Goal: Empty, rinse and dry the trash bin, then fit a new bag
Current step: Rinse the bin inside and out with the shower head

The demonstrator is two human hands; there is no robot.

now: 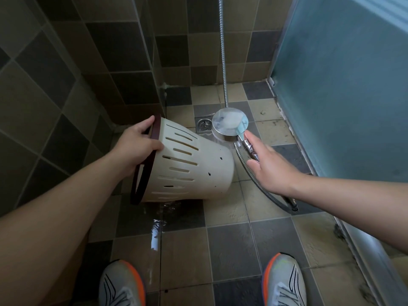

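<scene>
A cream slotted trash bin (198,171) with a dark brown rim is tipped on its side above the tiled floor, its mouth facing left toward me. My left hand (136,146) grips the rim at its upper edge, thumb outside and fingers inside. A chrome shower head (229,123) hangs face down just beyond the bin's base, water falling from it. My right hand (267,164) holds the shower handle, the index finger stretched along it toward the head.
A floor drain (204,124) lies behind the bin. The metal hose (224,51) runs up the back wall and loops on the floor at right. Water (155,230) pools on the tiles before my two shoes. A frosted glass panel (344,85) stands at right.
</scene>
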